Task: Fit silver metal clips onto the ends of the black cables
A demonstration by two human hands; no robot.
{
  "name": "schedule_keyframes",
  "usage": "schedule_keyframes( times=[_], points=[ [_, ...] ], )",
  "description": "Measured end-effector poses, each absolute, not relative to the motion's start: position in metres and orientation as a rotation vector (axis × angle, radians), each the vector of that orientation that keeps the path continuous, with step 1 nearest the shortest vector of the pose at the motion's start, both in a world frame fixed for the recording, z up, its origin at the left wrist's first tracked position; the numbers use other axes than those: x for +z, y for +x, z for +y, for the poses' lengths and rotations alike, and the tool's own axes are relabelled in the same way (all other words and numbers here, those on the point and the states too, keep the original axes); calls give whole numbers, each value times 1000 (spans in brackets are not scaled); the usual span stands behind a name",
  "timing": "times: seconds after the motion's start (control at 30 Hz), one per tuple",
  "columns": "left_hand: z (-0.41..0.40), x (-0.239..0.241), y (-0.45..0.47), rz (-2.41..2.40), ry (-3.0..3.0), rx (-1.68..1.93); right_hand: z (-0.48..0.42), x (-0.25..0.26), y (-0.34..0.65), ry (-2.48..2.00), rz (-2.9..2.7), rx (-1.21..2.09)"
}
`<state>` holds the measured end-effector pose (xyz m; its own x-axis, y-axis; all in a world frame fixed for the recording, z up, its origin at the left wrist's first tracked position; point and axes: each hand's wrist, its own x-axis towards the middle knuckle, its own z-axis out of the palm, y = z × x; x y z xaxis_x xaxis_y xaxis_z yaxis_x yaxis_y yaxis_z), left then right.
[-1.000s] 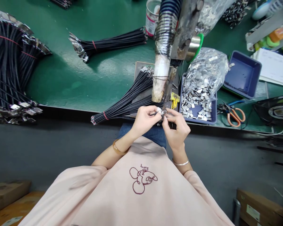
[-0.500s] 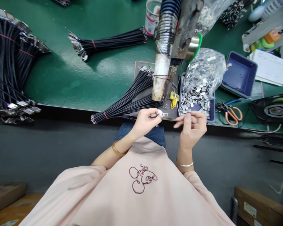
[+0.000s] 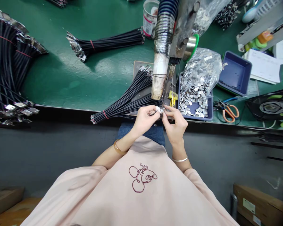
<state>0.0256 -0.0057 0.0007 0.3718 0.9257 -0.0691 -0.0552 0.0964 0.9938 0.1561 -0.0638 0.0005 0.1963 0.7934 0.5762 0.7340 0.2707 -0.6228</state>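
Observation:
My left hand pinches the end of a thin black cable at the front edge of the green bench. My right hand meets it there, fingers pinched on a small metal shell at the cable's tip. Both hands sit just below the soldering fixture. A bundle of black cables tied with a red band fans out to the left of my hands. A blue tray heaped with several metal shells lies just to the right.
Another tied cable bundle lies farther back, and large cable heaps cover the left side. An empty blue tray, orange-handled scissors, a fan and a tin can sit around the fixture. Cardboard boxes stand on the floor.
My right hand swung out to the tray of metal shells half a second ago and has come back to meet my left hand at the cable's tip.

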Motion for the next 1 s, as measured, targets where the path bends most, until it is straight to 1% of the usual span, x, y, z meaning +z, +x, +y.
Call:
schedule_keyframes(
  times=[0.17,0.4,0.47,0.6,0.67,0.73,0.8,0.87,0.93,1.0],
  points=[
    [-2,7,26,874,1250,946,-61,5,156,-1454,-1532,69],
    [-7,1,24,874,1266,860,-70,5,159,-1483,-1535,74],
    [-12,1,24,891,1379,861,-69,7,161,-1553,-1441,179],
    [-20,1,22,881,1651,974,-65,12,167,-1583,-1325,552],
    [-19,1,19,867,1628,967,-64,13,170,-1521,-1306,679],
    [-16,2,15,825,1484,883,-65,13,172,-1476,-1320,714],
    [-12,4,11,736,1326,782,-68,11,173,-1463,-1391,629],
    [-8,6,9,671,1228,719,-70,10,174,-1455,-1511,431],
    [-7,7,9,667,1181,705,-73,9,175,-1426,-1640,219],
    [-8,6,11,706,1165,738,-74,8,175,-1409,-1718,108]
  ],
)
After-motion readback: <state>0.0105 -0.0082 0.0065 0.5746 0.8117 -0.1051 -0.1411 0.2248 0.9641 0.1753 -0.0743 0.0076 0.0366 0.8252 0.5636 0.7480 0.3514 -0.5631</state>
